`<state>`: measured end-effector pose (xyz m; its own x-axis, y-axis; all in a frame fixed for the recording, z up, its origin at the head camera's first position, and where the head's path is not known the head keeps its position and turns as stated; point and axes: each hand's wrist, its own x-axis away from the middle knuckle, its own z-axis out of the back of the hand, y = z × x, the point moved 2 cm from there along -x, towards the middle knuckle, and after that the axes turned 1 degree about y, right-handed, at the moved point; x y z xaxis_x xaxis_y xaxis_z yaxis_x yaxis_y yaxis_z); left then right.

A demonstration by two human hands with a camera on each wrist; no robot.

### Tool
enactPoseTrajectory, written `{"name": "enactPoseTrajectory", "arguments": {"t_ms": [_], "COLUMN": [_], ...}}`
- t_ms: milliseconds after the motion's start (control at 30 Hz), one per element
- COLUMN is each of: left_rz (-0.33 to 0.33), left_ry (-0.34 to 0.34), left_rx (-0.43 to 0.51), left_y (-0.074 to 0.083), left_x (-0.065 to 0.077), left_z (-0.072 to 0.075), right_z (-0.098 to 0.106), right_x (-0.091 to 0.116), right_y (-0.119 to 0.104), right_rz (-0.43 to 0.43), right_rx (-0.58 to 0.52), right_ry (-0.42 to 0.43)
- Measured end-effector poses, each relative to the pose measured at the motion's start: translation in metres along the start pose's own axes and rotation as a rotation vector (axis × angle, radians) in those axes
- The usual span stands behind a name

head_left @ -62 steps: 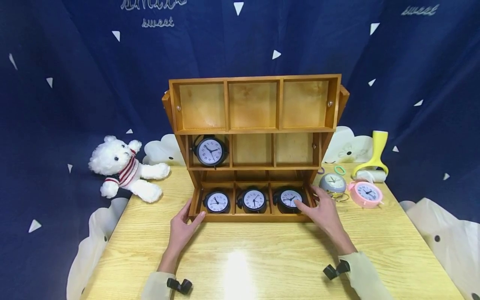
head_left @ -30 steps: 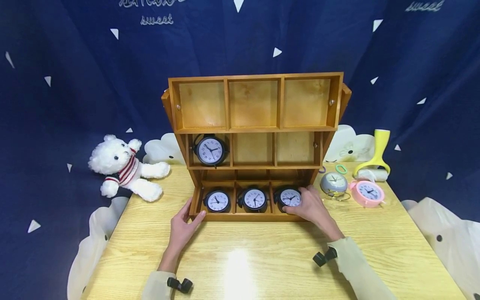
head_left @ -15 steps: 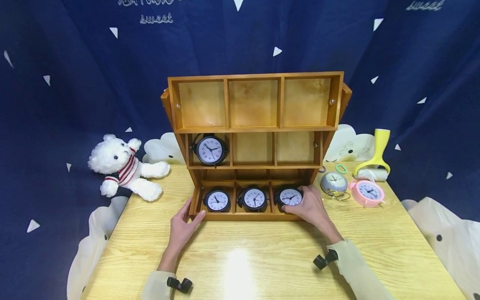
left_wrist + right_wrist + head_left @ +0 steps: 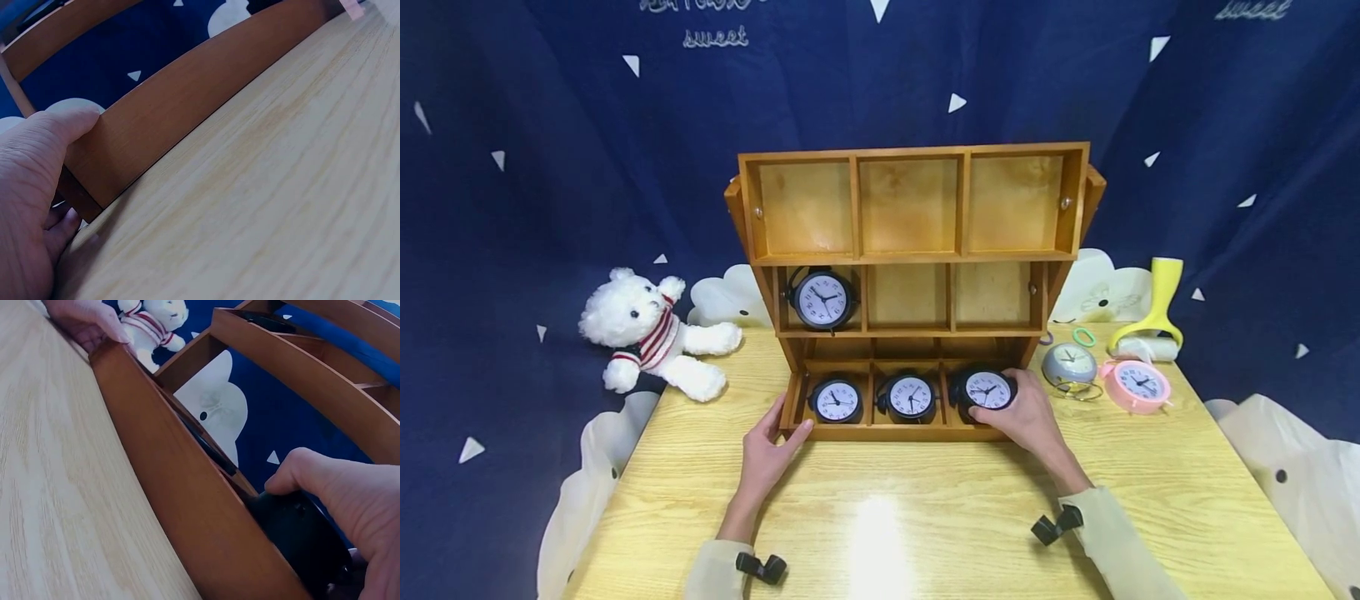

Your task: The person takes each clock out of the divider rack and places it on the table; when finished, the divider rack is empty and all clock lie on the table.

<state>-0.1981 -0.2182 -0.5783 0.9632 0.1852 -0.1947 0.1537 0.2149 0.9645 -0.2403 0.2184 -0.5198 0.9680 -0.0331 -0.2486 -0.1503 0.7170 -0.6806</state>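
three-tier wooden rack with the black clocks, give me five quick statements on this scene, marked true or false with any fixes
1. The right hand grips a round black alarm clock at the brown wooden three-tier rack's bottom right compartment. True.
2. A round pink alarm clock is on the table, right of the rack. True.
3. The left hand holds the pink clock. False: it holds the bottom tier's left front corner.
4. The white plush bear in a red-striped sweater is right of the rack. False: it is on the left.
5. The round grey clock is in the top tier. False: it is outside the rack, near the pink clock.
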Motion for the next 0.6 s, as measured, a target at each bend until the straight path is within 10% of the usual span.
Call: {"name": "enactPoseTrajectory", "arguments": {"t_ms": [600], "left_rz": [0.007], "left_ry": [0.001], "left_rx": [-0.015], "left_y": [-0.001], "left_x": [0.0], "left_z": [0.0], "right_z": [0.028], "right_x": [0.008], "right_y": [-0.001], "right_rz": [-0.046], "right_rx": [-0.062], "right_ry": [0.054]}}
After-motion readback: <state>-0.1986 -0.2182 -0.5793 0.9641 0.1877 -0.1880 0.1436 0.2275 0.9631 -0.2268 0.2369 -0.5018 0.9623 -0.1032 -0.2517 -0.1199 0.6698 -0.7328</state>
